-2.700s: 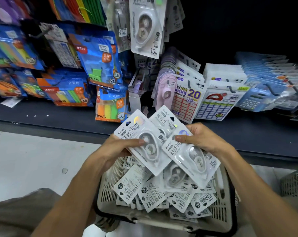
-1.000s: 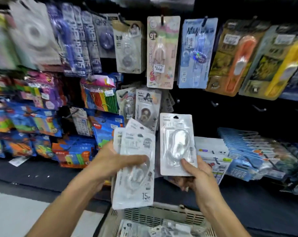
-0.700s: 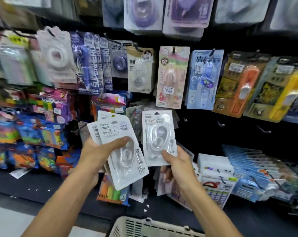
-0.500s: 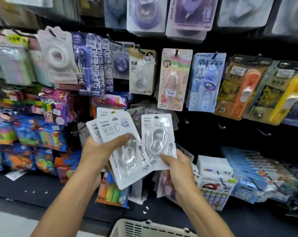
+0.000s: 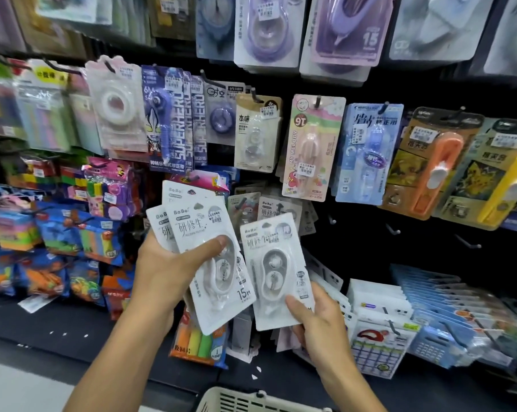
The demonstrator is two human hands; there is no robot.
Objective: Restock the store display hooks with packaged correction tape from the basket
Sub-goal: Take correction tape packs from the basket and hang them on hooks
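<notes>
My left hand [image 5: 169, 270] grips a fanned stack of white correction tape packs [image 5: 205, 233], thumb pressed across the front blister. A single white correction tape pack [image 5: 276, 272] stands upright in my right hand [image 5: 316, 319], pinched at its lower corner. Both are raised before the dark pegboard. Just behind the single pack hang matching white packs on a display hook [image 5: 276, 214]. The cream basket [image 5: 251, 401] shows only its rim at the bottom edge.
Bare hooks [image 5: 392, 230] stick out of the dark panel right of my hands. Other carded correction tapes [image 5: 309, 147] hang above. Colourful sticky-note packs [image 5: 82, 233] fill the left, and label sheets and calculators [image 5: 400, 319] lie on the dark shelf at right.
Since the basket, both hands have risen with the packs to the pegboard. In the last half second the single pack has shifted slightly right and down, tilting a little.
</notes>
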